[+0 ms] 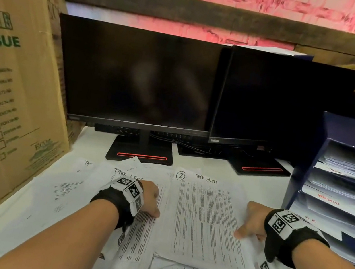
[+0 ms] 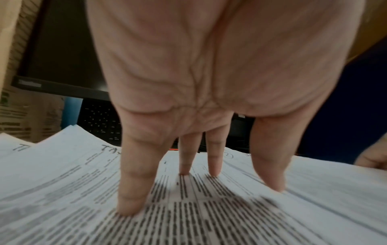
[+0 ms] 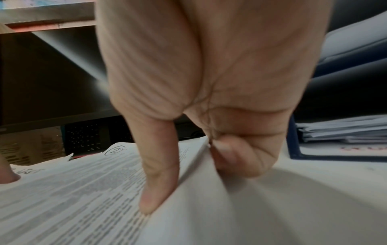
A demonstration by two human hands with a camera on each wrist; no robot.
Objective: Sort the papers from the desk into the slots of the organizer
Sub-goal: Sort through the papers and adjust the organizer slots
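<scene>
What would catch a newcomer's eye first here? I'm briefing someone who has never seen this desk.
Probably the loose printed papers spread over the white desk in front, one headed "Task List" with a circled 2. The left hand presses straight fingers on them, while the right hand pinches a sheet's right edge. Behind stand two dark monitors; at right is the blue organizer, its slots holding paper stacks.
</scene>
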